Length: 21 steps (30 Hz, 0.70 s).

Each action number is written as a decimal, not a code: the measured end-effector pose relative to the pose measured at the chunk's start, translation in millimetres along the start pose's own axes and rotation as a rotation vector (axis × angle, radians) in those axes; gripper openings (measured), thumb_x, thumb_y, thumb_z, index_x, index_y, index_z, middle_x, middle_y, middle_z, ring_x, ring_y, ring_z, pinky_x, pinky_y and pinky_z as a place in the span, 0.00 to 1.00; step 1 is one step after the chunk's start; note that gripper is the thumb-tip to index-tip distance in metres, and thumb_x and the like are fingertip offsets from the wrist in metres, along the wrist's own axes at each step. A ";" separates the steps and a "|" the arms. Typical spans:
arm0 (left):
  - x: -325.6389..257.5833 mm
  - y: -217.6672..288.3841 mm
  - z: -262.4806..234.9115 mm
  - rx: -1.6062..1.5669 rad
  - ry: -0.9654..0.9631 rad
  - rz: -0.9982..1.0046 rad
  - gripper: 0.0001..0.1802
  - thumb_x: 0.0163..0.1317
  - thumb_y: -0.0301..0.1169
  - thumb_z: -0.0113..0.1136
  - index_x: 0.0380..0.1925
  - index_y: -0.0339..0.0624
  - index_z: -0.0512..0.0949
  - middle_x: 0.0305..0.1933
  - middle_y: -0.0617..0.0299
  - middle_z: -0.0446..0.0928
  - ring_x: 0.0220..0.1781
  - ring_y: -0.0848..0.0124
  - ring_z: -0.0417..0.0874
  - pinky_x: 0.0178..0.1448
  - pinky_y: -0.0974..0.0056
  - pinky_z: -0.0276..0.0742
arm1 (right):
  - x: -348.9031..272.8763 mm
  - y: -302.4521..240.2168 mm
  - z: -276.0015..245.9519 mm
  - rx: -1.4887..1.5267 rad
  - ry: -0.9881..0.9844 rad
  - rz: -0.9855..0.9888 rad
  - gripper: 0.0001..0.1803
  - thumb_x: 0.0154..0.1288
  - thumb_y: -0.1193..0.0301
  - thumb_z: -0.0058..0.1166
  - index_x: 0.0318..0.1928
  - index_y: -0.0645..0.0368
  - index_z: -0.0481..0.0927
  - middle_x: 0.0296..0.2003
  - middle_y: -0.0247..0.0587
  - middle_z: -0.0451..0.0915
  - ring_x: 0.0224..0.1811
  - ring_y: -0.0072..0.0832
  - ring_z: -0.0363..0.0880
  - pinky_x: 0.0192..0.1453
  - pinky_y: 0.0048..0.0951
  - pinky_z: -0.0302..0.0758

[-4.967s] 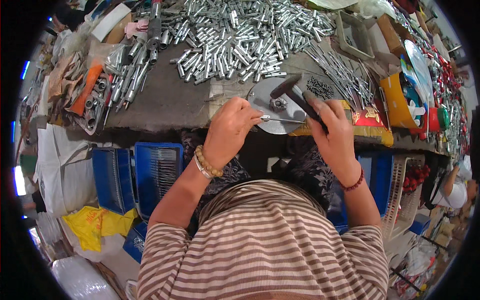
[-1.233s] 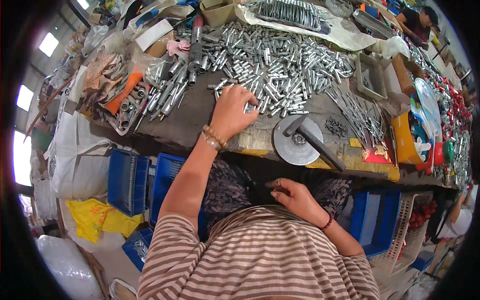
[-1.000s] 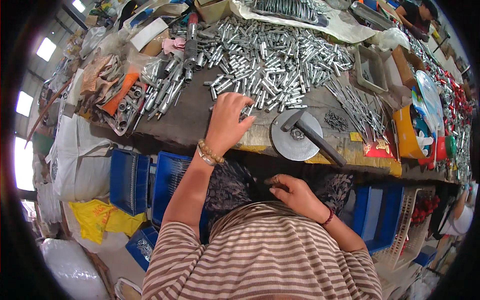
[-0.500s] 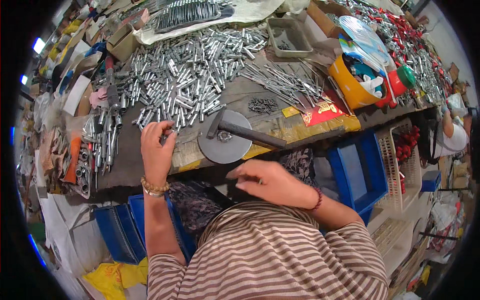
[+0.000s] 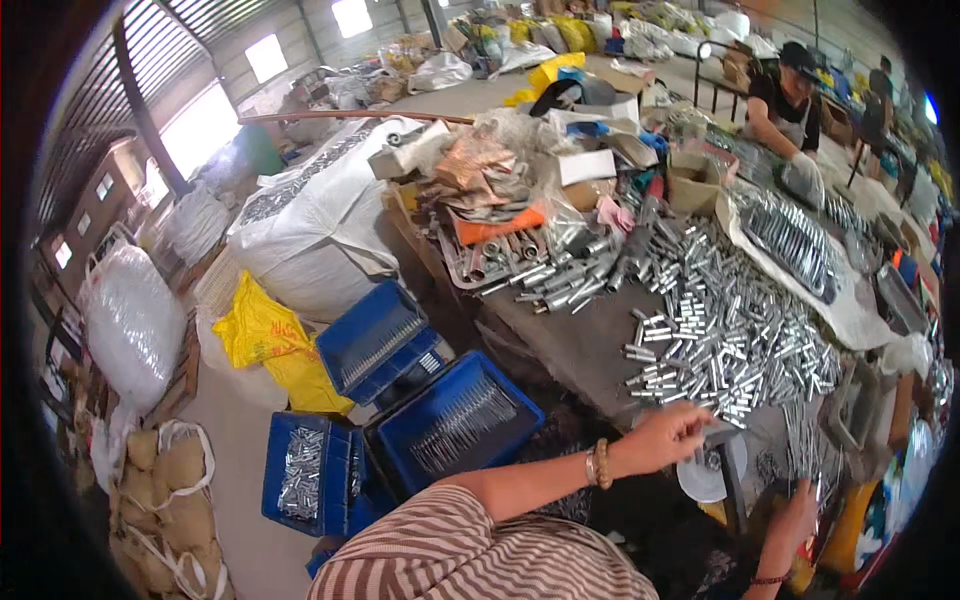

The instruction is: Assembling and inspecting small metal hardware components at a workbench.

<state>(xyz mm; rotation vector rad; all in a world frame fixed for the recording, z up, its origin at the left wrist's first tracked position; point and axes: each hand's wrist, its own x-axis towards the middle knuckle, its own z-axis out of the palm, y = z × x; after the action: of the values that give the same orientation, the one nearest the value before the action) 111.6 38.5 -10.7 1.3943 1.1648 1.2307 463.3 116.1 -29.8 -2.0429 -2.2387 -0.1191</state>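
My left hand (image 5: 664, 438) is loosely curled at the near edge of the pile of short silver metal tubes (image 5: 715, 340). I see nothing held in it. Just beyond its fingers a hammer (image 5: 735, 490) rests across a round grey disc (image 5: 704, 482), its head partly beside my hand. My right hand (image 5: 793, 528) is low at the right, at the near ends of a bunch of thin metal rods (image 5: 800, 440). Its fingers are blurred, and I cannot tell whether they grip a rod. Small dark pieces (image 5: 767, 467) lie between disc and rods.
Blue crates (image 5: 462, 425) holding metal parts stand left of the bench. Sockets and tools (image 5: 520, 255) crowd the bench's left end. A large white sack (image 5: 310, 250) and yellow bag (image 5: 265, 330) are farther left. Across the bench a co-worker (image 5: 790, 105) handles metal parts.
The view has swung left, bringing in the crates, sacks and co-worker. My right hand has moved from in front of the disc to the thin rods. My left hand is now beside the hammer head.
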 end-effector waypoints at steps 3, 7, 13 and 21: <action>-12.7 1.2 -4.3 0.157 0.011 0.083 0.13 0.72 0.25 0.57 0.54 0.41 0.82 0.44 0.60 0.72 0.43 0.71 0.79 0.49 0.63 0.76 | 3.3 8.9 15.0 0.078 0.085 -0.098 0.26 0.57 0.85 0.59 0.59 0.63 0.79 0.52 0.57 0.81 0.56 0.56 0.82 0.58 0.47 0.80; -9.5 -14.6 -4.1 0.273 0.040 0.201 0.09 0.68 0.25 0.59 0.46 0.38 0.82 0.45 0.55 0.74 0.48 0.59 0.79 0.51 0.57 0.76 | -11.1 -18.1 -22.0 0.396 0.194 -0.179 0.28 0.58 0.84 0.61 0.61 0.70 0.77 0.55 0.60 0.81 0.58 0.58 0.82 0.62 0.48 0.78; 0.7 -18.2 0.2 0.470 -0.077 0.233 0.11 0.63 0.30 0.66 0.44 0.38 0.83 0.46 0.53 0.75 0.47 0.51 0.82 0.49 0.51 0.79 | -32.8 -95.3 -68.3 0.943 -0.198 -0.183 0.13 0.77 0.66 0.61 0.51 0.64 0.85 0.42 0.47 0.87 0.36 0.38 0.83 0.45 0.39 0.81; -4.9 -27.7 4.4 0.567 0.027 0.359 0.10 0.57 0.30 0.70 0.38 0.46 0.81 0.43 0.55 0.72 0.49 0.53 0.80 0.48 0.49 0.78 | -44.0 -126.2 -68.6 0.533 -0.115 -0.428 0.17 0.70 0.72 0.65 0.54 0.72 0.85 0.49 0.63 0.86 0.50 0.56 0.85 0.57 0.52 0.79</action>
<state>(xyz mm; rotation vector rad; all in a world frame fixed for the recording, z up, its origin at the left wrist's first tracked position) 113.5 37.2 -39.1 2.0838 1.3889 1.2091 343.4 52.1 34.3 -1.3190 -2.3989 0.5159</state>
